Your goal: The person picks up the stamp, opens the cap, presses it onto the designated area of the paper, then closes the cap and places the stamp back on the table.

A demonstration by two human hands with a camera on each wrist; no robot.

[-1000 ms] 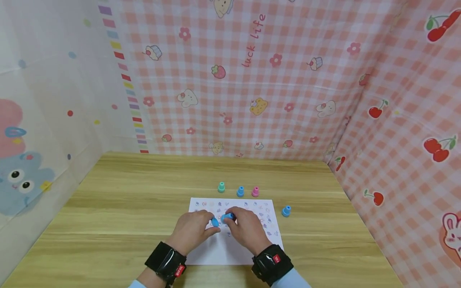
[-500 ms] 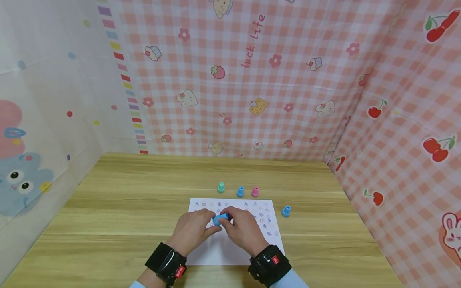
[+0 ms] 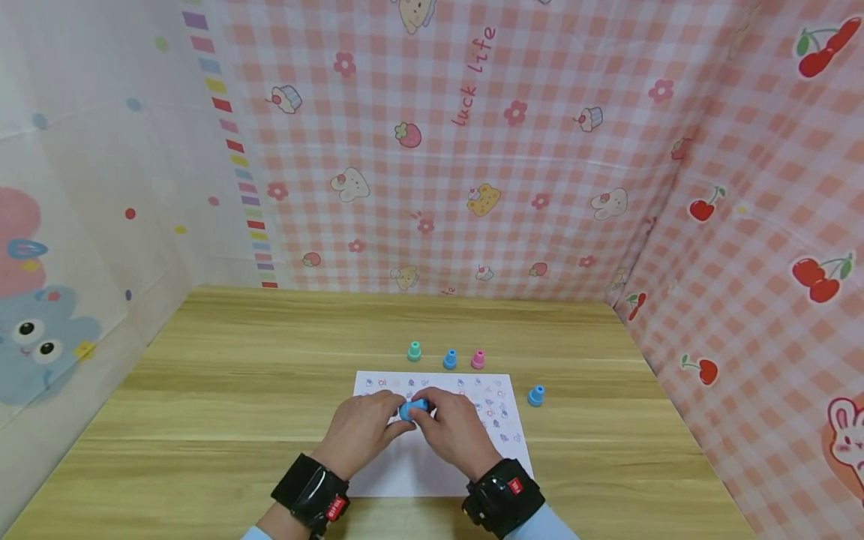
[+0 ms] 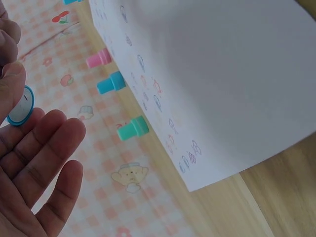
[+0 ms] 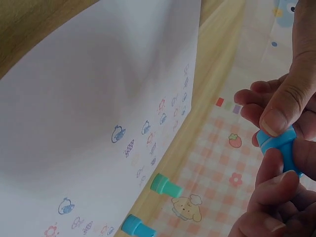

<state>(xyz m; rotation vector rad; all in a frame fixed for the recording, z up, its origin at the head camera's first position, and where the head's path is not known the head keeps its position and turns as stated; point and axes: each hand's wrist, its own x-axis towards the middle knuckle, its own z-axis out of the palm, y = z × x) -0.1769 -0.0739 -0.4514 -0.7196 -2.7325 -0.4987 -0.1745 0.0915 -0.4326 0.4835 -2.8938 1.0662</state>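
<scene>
Both hands meet over a white sheet of paper (image 3: pixel 439 472) and hold one blue stamp (image 3: pixel 413 409) between them. My left hand (image 3: pixel 358 427) pinches its wide, capped end between thumb and fingers, the other fingers spread loosely. At the narrower end, my right hand (image 3: pixel 460 429) grips with thumb and curled fingers. In the right wrist view the blue stamp (image 5: pixel 280 142) has its wide end under the left thumb. A round white face with a blue rim, the stamp's end (image 4: pixel 21 107), shows in the left wrist view. Small printed pictures cover the paper's far part.
Beyond the paper's far edge stand a green stamp (image 3: pixel 415 352), a second blue stamp (image 3: pixel 450 359) and a pink stamp (image 3: pixel 478 359). Another blue stamp (image 3: pixel 536 396) stands right of the paper. Patterned cloth (image 3: pixel 432 165) hangs behind the wooden table (image 3: pixel 223 390).
A second ago the cap in my left hand and the stamp in my right were apart. My right hand has moved left and the two parts have come together.
</scene>
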